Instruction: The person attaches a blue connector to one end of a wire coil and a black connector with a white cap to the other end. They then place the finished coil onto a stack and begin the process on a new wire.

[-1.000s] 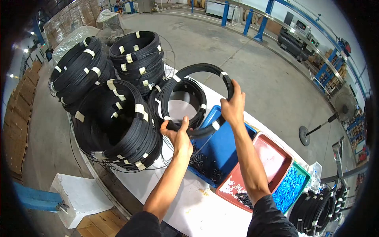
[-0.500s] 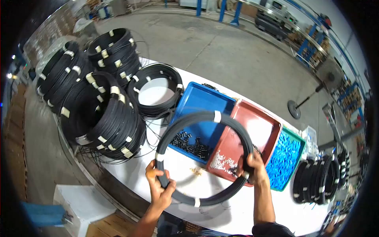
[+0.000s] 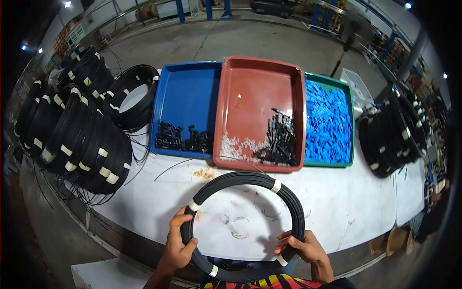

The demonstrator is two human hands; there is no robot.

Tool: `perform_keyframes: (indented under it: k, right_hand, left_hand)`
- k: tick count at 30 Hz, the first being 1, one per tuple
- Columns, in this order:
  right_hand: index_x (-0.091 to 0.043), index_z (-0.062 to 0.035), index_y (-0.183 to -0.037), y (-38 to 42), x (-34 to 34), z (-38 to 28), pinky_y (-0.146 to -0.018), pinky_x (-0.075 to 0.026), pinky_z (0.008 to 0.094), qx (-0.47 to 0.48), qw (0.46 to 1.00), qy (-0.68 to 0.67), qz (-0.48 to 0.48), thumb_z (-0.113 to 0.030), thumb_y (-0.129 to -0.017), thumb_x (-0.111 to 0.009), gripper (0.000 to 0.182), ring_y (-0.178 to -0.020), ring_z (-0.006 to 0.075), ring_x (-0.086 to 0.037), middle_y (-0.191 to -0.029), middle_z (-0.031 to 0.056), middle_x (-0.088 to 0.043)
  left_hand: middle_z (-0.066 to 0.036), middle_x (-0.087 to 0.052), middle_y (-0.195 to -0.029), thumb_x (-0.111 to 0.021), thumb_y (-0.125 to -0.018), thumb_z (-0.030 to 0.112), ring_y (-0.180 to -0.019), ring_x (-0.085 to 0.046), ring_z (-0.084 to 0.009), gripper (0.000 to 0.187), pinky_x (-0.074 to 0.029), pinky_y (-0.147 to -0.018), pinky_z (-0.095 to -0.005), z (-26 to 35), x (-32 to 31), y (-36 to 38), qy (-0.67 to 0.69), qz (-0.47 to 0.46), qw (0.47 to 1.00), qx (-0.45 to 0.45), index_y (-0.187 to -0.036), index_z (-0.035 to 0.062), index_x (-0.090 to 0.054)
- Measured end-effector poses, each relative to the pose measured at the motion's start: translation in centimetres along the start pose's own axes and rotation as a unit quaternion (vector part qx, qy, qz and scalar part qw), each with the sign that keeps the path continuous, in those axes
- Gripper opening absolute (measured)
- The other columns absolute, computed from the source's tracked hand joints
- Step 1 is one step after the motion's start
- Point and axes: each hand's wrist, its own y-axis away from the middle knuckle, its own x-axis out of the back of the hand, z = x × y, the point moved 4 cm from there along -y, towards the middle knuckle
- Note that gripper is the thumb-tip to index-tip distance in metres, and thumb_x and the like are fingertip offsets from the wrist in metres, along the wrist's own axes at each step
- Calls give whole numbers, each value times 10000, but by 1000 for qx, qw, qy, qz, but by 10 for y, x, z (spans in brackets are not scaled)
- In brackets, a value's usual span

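Between my two hands is a coil of black cable (image 3: 297, 207), bound at intervals with white tape. My left hand (image 3: 179, 240) is wrapped round the coil's left side, thumb on the inner edge. On the lower right, my right hand (image 3: 306, 246) grips the coil with its thumb over the top and fingers beneath. The coil is tilted above the front edge of the white table (image 3: 351, 207). One loose cable end sticks out from its top to the left. Beyond the coil stands a red tray (image 3: 260, 91) holding small white pieces and black parts.
Left of the red tray is a blue tray (image 3: 190, 91) with black pieces; a green tray (image 3: 352, 120) of blue pieces (image 3: 329, 125) sits right. Stacked taped coils (image 3: 82, 139) crowd the left side, with loose cable ends. More coils (image 3: 392, 132) stand at the right.
The coil has come down and closer to my body, away from over the trays, with both hands still on it. My view has turned, so the trays now sit straight ahead.
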Motion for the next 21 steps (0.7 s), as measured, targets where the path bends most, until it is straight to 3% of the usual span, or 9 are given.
perform_keyframes:
  k: [2,3,6,10,12,13,16,20,21]
  right_hand:
    - [-600,151,-1187,9,5,23,-794,-598,374,24,1000,1,14,-332,-993,-688,528,-892,295,-755,-935,225,-737]
    - [-610,144,-1173,16,4,32,-783,-601,379,27,999,-3,24,-351,-992,-687,533,-882,301,-757,-934,230,-735]
    - [-635,129,-1129,37,6,65,-777,-606,391,32,998,1,51,-408,-993,-670,555,-879,311,-758,-937,244,-733]
    - [-623,124,-1151,59,5,101,-828,-590,395,35,998,-15,48,-478,-993,-639,623,-916,313,-749,-972,248,-738]
    - [-625,103,-1172,64,3,120,-896,-556,386,45,999,-4,30,-505,-988,-634,636,-1016,288,-724,-1011,233,-746]
    - [-619,74,-1214,64,2,128,-941,-526,374,51,998,31,19,-548,-966,-642,670,-1100,254,-687,-1103,209,-744]
    - [-602,58,-1258,62,-13,145,-939,-528,364,78,997,3,-19,-533,-938,-689,678,-1119,231,-674,-1179,188,-730]
    - [-608,50,-1291,60,-26,140,-943,-530,371,81,993,74,-50,-479,-904,-758,673,-1102,219,-677,-1210,146,-728]
    - [-673,8,-1236,60,-22,133,-909,-548,374,86,979,179,-49,-471,-897,-768,595,-1045,240,-716,-1141,142,-753]
  left_hand:
    - [-296,-329,-1569,-544,-748,-148,-1438,-418,-375,691,-307,-1195,-438,-18,-9,4,-61,-10,998,14,-1402,19,-396]
    - [-284,-319,-1605,-540,-754,-143,-1502,-327,-379,698,-216,-1230,-414,-27,-12,7,-21,-29,999,34,-1421,15,-413]
    - [-274,-339,-1598,-534,-744,-139,-1517,-302,-387,705,-219,-1232,-416,-37,-22,11,-7,-50,999,8,-1423,17,-425]
    - [-234,-458,-1540,-511,-714,-150,-1481,-391,-353,685,-263,-1225,-395,-36,-31,9,-53,-83,995,-16,-1382,2,-480]
    - [-193,-563,-1447,-501,-713,-157,-1433,-469,-325,655,-307,-1205,-371,-35,-33,1,-29,-78,996,-38,-1347,8,-512]
    - [-189,-583,-1421,-514,-716,-153,-1408,-498,-321,609,-337,-1185,-374,-36,-32,-5,-62,-84,993,-54,-1302,10,-547]
    - [-182,-621,-1370,-561,-719,-138,-1308,-585,-335,469,-420,-1117,-387,-38,-26,-19,-99,-81,989,-69,-1156,13,-635]
    - [-158,-670,-1259,-714,-795,-21,-1149,-643,-326,264,-531,-923,-395,-11,-12,-18,-335,80,921,-181,-1056,15,-699]
    - [-157,-678,-1237,-734,-827,33,-1115,-643,-325,201,-541,-880,-412,-8,-6,-13,-320,137,927,-143,-1023,6,-700]
